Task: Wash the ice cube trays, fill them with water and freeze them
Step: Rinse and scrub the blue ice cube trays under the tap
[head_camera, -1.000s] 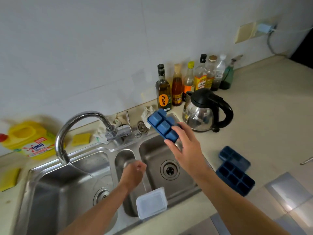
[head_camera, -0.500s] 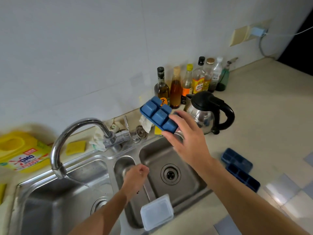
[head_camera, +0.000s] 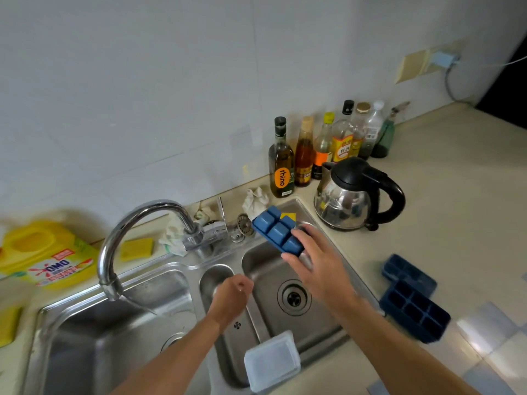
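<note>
My right hand [head_camera: 319,266] grips one end of a blue ice cube tray [head_camera: 275,229], held upside down and tilted above the back of the right sink basin [head_camera: 322,323]. My left hand [head_camera: 232,297] hovers over the narrow middle basin with its fingers curled; whether it holds anything is hidden. Two more dark blue ice cube trays [head_camera: 413,300] lie open side up on the counter right of the sink. A clear white lid [head_camera: 272,360] rests on the sink's front edge. The tap [head_camera: 137,223] runs a thin stream into the left basin.
An electric kettle [head_camera: 356,195] stands just behind the right basin, with several bottles [head_camera: 322,149] along the wall. A yellow detergent jug [head_camera: 48,255] and yellow sponges [head_camera: 136,248] sit on the left. A crumpled cloth [head_camera: 256,199] lies behind the sink.
The tray in my right hand has dropped lower toward the right basin's back edge. My left hand stays over the middle basin. The camera view shifted slightly.
</note>
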